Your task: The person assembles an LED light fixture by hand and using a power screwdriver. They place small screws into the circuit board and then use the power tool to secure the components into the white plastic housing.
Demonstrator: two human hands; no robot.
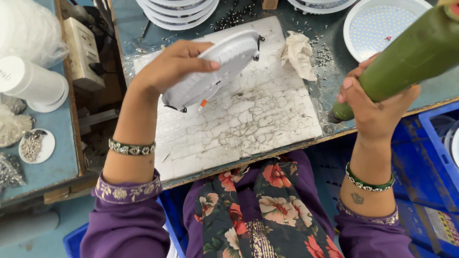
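Observation:
My left hand (169, 64) grips a round white lamp housing (215, 71), tilted on edge above a cracked white foam pad (253, 119); a small orange wire end and black clips show at its lower rim. My right hand (375, 107) is wrapped around a green electric screwdriver (411, 52), whose dark tip points down-left near the pad's right edge. The screwdriver is apart from the housing.
A crumpled cloth (299, 52) and loose screws (324, 57) lie at the pad's upper right. A round white LED panel (377, 26) sits at the back right, stacked white housings (179, 12) at the back. Blue crates (430, 162) stand to the right, a dish of screws (34, 145) to the left.

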